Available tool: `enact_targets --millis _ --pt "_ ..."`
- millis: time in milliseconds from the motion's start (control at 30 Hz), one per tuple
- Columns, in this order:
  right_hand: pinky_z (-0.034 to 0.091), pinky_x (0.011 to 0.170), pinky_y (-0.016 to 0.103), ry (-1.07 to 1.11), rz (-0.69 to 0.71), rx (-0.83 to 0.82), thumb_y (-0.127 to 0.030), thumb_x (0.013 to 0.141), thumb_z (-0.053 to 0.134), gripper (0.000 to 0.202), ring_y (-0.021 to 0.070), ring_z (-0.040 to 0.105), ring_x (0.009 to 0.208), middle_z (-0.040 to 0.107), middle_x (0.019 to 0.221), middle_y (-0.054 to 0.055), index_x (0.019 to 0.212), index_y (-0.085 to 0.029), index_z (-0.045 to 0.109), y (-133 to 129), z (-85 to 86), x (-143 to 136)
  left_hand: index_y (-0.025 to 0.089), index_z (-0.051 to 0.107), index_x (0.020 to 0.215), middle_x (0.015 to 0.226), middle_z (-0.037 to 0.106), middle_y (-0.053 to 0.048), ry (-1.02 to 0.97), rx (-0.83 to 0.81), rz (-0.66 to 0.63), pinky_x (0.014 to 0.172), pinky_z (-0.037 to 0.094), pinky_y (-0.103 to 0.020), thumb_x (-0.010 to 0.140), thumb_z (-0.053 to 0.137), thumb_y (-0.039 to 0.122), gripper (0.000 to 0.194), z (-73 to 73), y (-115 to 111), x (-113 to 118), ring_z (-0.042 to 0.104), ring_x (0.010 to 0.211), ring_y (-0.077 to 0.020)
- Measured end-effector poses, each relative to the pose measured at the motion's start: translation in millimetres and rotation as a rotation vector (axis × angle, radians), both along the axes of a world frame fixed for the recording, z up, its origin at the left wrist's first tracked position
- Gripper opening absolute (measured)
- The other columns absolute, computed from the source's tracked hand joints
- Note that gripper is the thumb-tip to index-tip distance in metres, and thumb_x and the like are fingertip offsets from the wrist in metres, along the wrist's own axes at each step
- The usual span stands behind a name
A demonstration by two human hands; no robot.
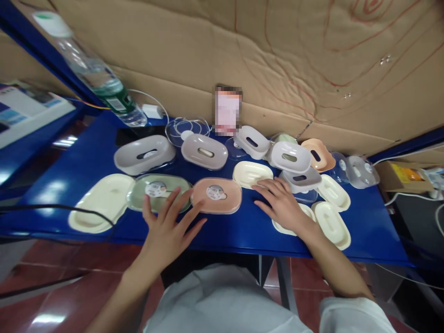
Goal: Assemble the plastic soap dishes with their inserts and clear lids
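My left hand (169, 226) is spread open, its fingertips over the near edge of a green soap box (138, 194) and close to a pink soap box (229, 196). Both boxes are oval, with clear covers and round labels. My right hand (282, 203) is open, fingers stretched out at the near edge of a cream soap dish (248, 173). Whether its fingertips touch that dish I cannot tell. Under the right wrist, another cream dish (282, 226) is partly hidden. A larger cream dish (99, 208) lies at the left.
Behind stand grey slotted trays (204, 161), a peach slotted tray (324, 159) and clear lids (364, 178). More cream dishes (335, 226) lie at the right. A water bottle (104, 83), a white charger (152, 111) and a phone (227, 111) line the back of the blue table (256, 236), before a cardboard wall.
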State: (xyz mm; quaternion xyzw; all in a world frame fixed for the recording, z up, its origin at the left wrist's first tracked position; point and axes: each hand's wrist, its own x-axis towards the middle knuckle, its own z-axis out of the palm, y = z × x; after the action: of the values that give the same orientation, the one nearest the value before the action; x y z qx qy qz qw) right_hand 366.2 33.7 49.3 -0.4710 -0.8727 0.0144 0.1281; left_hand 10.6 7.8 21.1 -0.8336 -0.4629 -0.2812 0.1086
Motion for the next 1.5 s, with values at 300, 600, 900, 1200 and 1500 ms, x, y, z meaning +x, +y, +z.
enact_targets --millis 300,600,900,1200,1500 --pt "0.04 0.126 0.07 0.051 0.146 -0.026 -0.047 0.096 0.08 0.091 0.0434 0.029 0.165 0.026 0.178 0.023 0.171 -0.027 0.033 -2.0 9.3 -25.2 0.024 0.05 0.158 0.176 0.033 -0.023 -0.008 -0.285 0.148 0.124 0.037 -0.075 0.094 0.077 0.052 0.075 16.5 18.7 -63.4 0.033 0.162 -0.0516" --pt "0.047 0.123 0.061 0.034 0.155 -0.161 -0.04 0.096 0.08 0.08 0.0386 0.045 0.158 0.037 0.174 0.023 0.164 -0.02 0.045 16.0 7.0 -71.0 0.021 0.065 0.137 0.146 0.06 -0.019 0.042 -0.262 0.127 0.108 0.053 -0.068 0.097 0.074 0.052 0.051 29.6 28.1 -75.9 0.061 0.133 -0.0461" --pt "0.043 0.125 0.062 0.201 -0.17 0.144 -0.04 0.099 0.073 0.063 0.0368 0.045 0.157 0.048 0.164 0.017 0.157 -0.029 0.049 -49.2 49.3 6.5 0.031 0.054 0.149 0.166 0.042 -0.013 -0.199 -0.29 0.021 0.122 0.049 -0.063 0.095 0.076 0.048 0.06 4.2 20.6 -63.5 0.052 0.149 -0.0409" --pt "0.042 0.119 0.065 0.194 -1.161 0.561 -0.078 0.07 0.084 0.101 0.0501 0.052 0.142 0.053 0.144 0.032 0.142 -0.013 0.059 -177.7 -19.6 244.1 0.041 0.051 0.157 0.156 0.049 -0.011 -0.219 -0.271 0.002 0.116 0.054 -0.062 0.097 0.073 0.046 0.064 -0.1 23.5 -52.1 0.061 0.137 -0.0407" --pt "0.032 0.127 0.069 0.254 -1.096 0.288 -0.078 0.09 0.063 0.104 0.0486 0.023 0.164 0.018 0.173 0.033 0.163 -0.009 0.037 -161.7 -30.0 212.4 0.044 0.049 0.158 0.156 0.051 -0.01 -0.322 -0.295 -0.035 0.117 0.054 -0.062 0.094 0.076 0.051 0.07 14.4 -1.0 -16.7 0.058 0.141 -0.0398"
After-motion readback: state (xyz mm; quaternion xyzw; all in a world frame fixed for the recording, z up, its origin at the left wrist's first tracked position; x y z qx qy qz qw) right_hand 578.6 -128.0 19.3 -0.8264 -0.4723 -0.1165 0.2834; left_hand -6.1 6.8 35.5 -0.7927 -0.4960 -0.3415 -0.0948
